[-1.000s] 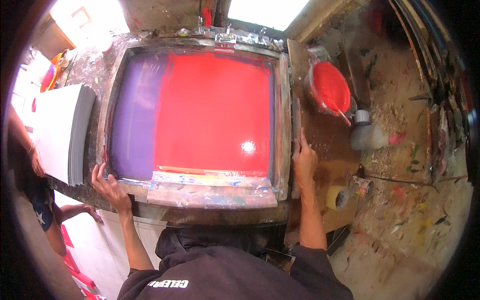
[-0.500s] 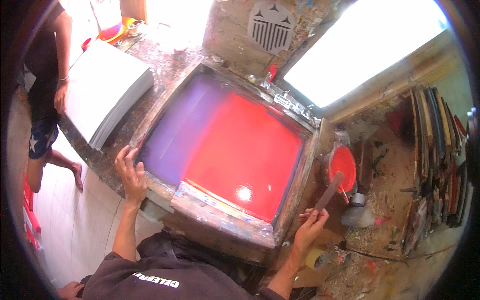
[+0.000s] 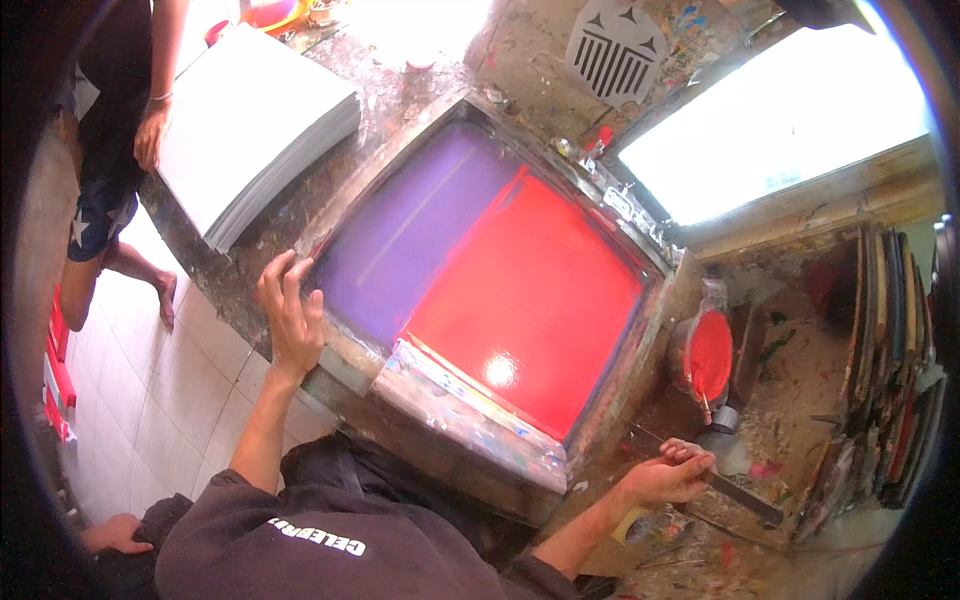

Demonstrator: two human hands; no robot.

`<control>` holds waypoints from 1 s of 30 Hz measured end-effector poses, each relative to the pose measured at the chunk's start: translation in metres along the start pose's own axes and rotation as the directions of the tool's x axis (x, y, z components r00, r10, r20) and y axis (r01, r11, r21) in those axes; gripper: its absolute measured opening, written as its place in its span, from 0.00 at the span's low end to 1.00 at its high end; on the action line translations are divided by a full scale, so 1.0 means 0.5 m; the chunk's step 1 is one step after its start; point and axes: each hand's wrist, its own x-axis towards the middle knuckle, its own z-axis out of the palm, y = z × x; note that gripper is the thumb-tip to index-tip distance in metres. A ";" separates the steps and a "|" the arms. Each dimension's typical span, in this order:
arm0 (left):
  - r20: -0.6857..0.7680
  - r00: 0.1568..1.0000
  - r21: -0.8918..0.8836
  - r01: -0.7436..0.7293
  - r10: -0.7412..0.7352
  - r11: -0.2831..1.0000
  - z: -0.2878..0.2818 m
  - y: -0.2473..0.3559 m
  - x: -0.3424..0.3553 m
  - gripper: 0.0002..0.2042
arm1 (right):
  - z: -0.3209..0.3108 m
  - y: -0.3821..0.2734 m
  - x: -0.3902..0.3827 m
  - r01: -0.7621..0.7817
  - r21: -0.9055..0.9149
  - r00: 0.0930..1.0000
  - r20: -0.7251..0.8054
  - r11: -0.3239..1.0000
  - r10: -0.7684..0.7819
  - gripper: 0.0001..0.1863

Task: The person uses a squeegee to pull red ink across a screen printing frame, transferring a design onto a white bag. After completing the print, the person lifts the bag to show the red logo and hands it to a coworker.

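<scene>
Grasping a dark flat strip [image 3: 745, 500], the right hand [image 3: 672, 475] is positioned beyond the near right corner of a screen frame [image 3: 352, 350]. Its fingers are clenched on one end of the strip; the other end points outward to the right, away from the frame.

The left hand [image 3: 292, 325] is positioned at the near left corner of the frame, fingers bent and spread. It grasps nothing visible; whether the fingertips touch the frame or sit just beside it, one cannot tell.

The frame rests at the near edge of a stained tabletop [image 3: 300, 205]. Within it, a purple area [image 3: 400, 240] occupies the left side and a glossy red layer [image 3: 525, 305] the right. A paint-smeared bar [image 3: 470, 415] lies along the frame's near edge, reaching its near right corner.

Left of the frame, a stack of white sheets [image 3: 255, 120] is located toward the tabletop's left edge. A co-worker's hand [image 3: 150, 135] is at the stack's left edge.

Right of the frame is a tub [image 3: 680, 365] containing red paint [image 3: 712, 345]. A capped bottle [image 3: 735, 450] is located near the tub, behind the right hand. A tape roll [image 3: 632, 525] is located beside the right wrist, partly hidden.
</scene>
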 end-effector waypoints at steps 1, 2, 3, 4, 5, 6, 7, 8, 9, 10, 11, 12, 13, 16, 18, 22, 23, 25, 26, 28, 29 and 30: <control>-0.006 1.000 0.006 -0.013 0.013 1.000 0.002 -0.003 -0.003 0.19 | -0.002 0.008 0.000 0.019 -0.035 1.000 -0.010 0.999 -0.020 0.16; -0.012 1.000 0.011 -0.026 0.026 1.000 0.003 -0.005 -0.003 0.19 | 0.001 0.022 -0.008 -0.015 -0.074 0.999 -0.036 0.997 0.012 0.16; -0.005 1.000 0.007 -0.011 0.011 1.000 0.003 0.000 -0.004 0.19 | 0.018 0.019 -0.023 -0.052 -0.128 0.997 -0.058 0.990 0.045 0.17; 0.002 1.000 0.002 0.002 -0.002 1.000 0.001 0.007 0.003 0.19 | 0.022 0.017 -0.032 -0.090 -0.181 0.994 -0.084 0.979 0.076 0.18; 0.011 1.000 -0.003 0.015 -0.015 1.000 0.003 0.012 0.003 0.19 | -0.014 0.055 -0.040 0.039 -0.293 0.996 0.085 0.955 -0.015 0.20; 0.007 1.000 0.005 0.013 -0.013 1.000 0.003 0.007 -0.001 0.19 | -0.015 0.058 -0.052 0.044 -0.317 0.992 0.124 0.947 -0.005 0.21; 0.001 1.000 0.006 0.008 -0.008 1.000 0.004 -0.005 -0.005 0.19 | -0.007 0.055 -0.066 0.054 -0.341 0.987 0.158 0.938 0.001 0.23; -0.005 1.000 0.007 0.001 -0.001 1.000 0.008 -0.009 -0.008 0.19 | -0.006 0.057 -0.074 0.063 -0.366 0.982 0.190 0.929 0.008 0.24; -0.006 1.000 -0.015 0.018 -0.018 1.000 0.008 0.001 -0.005 0.19 | -0.017 0.075 -0.079 -0.028 -0.311 0.981 0.173 0.950 0.086 0.24; -0.003 1.000 -0.011 0.015 -0.015 1.000 0.007 0.002 -0.005 0.19 | -0.024 0.101 -0.086 -0.126 -0.245 0.972 0.165 0.961 0.169 0.25; 0.000 1.000 -0.007 0.012 -0.012 1.000 0.006 0.000 -0.006 0.19 | -0.036 0.120 -0.088 -0.223 -0.177 0.954 0.162 0.959 0.252 0.25; -0.007 1.000 0.003 0.015 -0.015 1.000 0.008 -0.004 -0.007 0.19 | -0.030 0.117 -0.079 -0.207 -0.086 0.969 0.122 0.975 0.217 0.25; 0.003 1.000 0.005 0.001 -0.001 1.000 0.007 -0.003 -0.006 0.19 | -0.026 0.100 -0.069 -0.193 0.000 0.978 0.074 0.981 0.193 0.25; 0.013 1.000 0.010 0.008 -0.009 1.000 0.006 0.005 -0.002 0.20 | -0.002 0.047 -0.043 -0.236 0.144 0.972 0.022 0.961 0.235 0.26; 0.003 1.000 0.006 0.005 -0.005 1.000 0.006 0.002 -0.005 0.20 | 0.011 0.036 -0.047 -0.340 0.217 0.939 0.031 0.915 0.341 0.26; 0.003 1.000 0.006 -0.028 0.028 1.000 0.008 0.001 -0.002 0.20 | -0.005 0.073 -0.058 -0.345 0.185 0.939 0.062 0.920 0.340 0.25; -0.001 1.000 0.005 -0.022 0.022 1.000 0.007 0.001 -0.002 0.20 | -0.007 0.082 -0.056 -0.287 0.110 0.951 0.155 0.952 0.268 0.25; -0.004 1.000 -0.015 -0.015 0.015 1.000 0.013 0.001 -0.002 0.20 | 0.003 0.098 -0.076 -0.406 0.004 0.906 0.128 0.914 0.403 0.26; -0.001 1.000 -0.015 -0.019 0.019 1.000 0.016 0.000 -0.003 0.20 | 0.001 0.106 -0.084 -0.460 -0.046 0.880 0.106 0.887 0.462 0.26; -0.009 1.000 0.007 -0.018 0.018 1.000 0.011 -0.008 -0.006 0.20 | 0.010 0.094 -0.072 -0.532 0.110 0.840 0.193 0.840 0.507 0.26; -0.014 1.000 -0.009 -0.010 0.010 1.000 0.014 -0.008 -0.006 0.20 | 0.009 0.077 -0.069 -0.555 0.159 0.830 0.174 0.816 0.531 0.26; -0.006 1.000 -0.003 -0.013 0.013 1.000 0.012 -0.005 -0.006 0.20 | 0.007 0.060 -0.072 -0.585 0.201 0.811 0.151 0.786 0.565 0.25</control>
